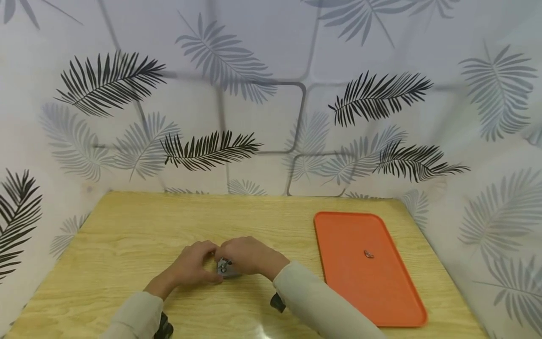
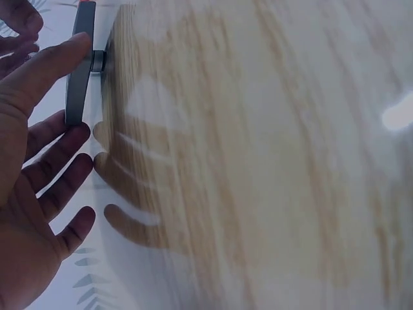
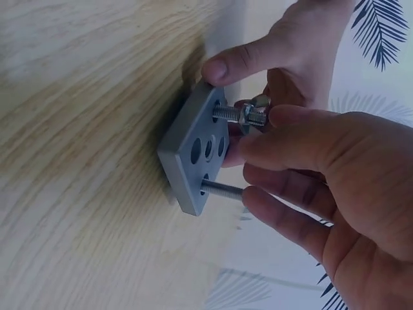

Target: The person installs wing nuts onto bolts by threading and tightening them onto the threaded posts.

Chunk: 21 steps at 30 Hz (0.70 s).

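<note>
Centrally, the head view shows a gray plate [image 1: 230, 271] between the left hand [image 1: 192, 266] and right hand [image 1: 247, 254], over the table [image 1: 139, 226]; a small metal piece [image 1: 368, 254] lies on the orange tray [image 1: 364, 292]. From the left wrist, the left hand clamps the plate by opposite edges. From the right wrist, the right hand appears to pinch a nut [image 3: 246, 115] on one bolt [image 3: 224, 113]; threading it seems the current step. Next likely comes steady turning, as the second bolt [image 3: 222, 189] shows no nut.

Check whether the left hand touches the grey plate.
Touching: right wrist view shows the left hand resting its thumb on the edge of the grey plate.
</note>
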Motion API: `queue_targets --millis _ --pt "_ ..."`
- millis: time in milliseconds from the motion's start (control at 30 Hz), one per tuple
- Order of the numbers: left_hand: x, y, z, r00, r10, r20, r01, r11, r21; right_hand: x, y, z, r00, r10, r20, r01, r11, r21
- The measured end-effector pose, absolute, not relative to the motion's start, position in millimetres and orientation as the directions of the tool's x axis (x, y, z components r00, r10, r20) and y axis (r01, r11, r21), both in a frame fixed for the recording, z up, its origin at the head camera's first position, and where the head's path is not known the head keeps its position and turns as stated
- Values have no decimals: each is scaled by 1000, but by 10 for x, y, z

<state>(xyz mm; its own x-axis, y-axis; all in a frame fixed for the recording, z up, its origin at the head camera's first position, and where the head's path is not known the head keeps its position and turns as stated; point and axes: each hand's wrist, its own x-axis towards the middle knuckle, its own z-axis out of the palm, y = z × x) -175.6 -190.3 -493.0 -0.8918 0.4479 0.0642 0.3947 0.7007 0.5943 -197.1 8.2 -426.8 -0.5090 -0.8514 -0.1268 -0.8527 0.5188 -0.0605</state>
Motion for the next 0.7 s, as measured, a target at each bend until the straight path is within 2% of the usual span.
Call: queue_targets --millis 700 --pt "-1764 -1880 -4872 -886 458 67 417 727 546 -1964 -9 -4311 -500 -848 -173 -856 515 -51"
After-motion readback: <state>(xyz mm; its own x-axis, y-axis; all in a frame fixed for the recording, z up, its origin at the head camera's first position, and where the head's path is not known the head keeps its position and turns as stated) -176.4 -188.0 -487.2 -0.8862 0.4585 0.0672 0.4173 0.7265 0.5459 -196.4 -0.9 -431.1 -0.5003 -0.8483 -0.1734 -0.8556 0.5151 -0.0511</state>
